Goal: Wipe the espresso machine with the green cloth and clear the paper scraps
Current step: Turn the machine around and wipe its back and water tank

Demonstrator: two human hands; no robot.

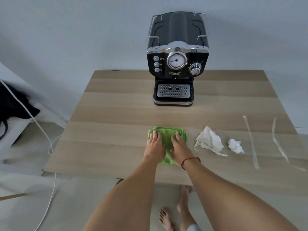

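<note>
The espresso machine (177, 64) stands upright at the far edge of the wooden bench (116, 114), close to the pale wall, with its drip tray (173, 90) facing the person. A wide bare strip of bench lies between the machine and the green cloth (166, 135), which is folded flat near the front edge. The left hand (154, 145) and the right hand (180, 147) lie side by side on the cloth, palms down; each grip is apart, fingers stretched flat, pressing and not clamped on anything. To the right of the cloth, near but not touching it, lies a crumpled beige paper scrap (210, 140), then a small white paper ball (235, 145) just beside it. Further right two thin clear strips (251, 142) lie apart from each other, the outer one close to the right edge of the picture. The left half of the bench is open. A white cable (41, 130) hangs beside the left edge, above the floor.
</note>
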